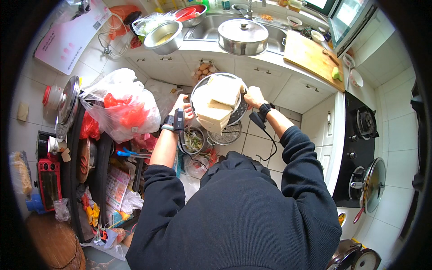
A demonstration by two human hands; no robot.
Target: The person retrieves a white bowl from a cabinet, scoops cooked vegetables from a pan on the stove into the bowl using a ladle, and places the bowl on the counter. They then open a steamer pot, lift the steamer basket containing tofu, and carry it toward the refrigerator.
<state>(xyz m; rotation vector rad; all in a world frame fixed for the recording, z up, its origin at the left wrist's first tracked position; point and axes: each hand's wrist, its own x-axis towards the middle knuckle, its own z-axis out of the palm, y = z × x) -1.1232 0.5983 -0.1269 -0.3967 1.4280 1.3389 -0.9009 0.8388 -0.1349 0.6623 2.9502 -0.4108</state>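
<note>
Between my hands is a round metal steamer tray [240, 113] with holes, loaded with stacked pale blocks [216, 101] that look like tofu. My right hand [254, 97] grips its right rim with bent fingers. My left hand [182, 107] is at the left rim, fingers spread and touching or supporting it; its thumb side is partly hidden. Each wrist wears a black strap with a small device. Beneath the tray, on the floor, stand a perforated metal pot [226, 135] and a bin [192, 140] holding vegetable scraps.
Ahead, a lidded steel pot [243, 37] sits at the sink [209, 28], beside a metal bowl [164, 37]. A wooden cutting board [312, 57] bears a knife. The gas stove [356, 135] is on the right. A crowded shelf [104, 162] and large plastic bag [125, 108] stand left.
</note>
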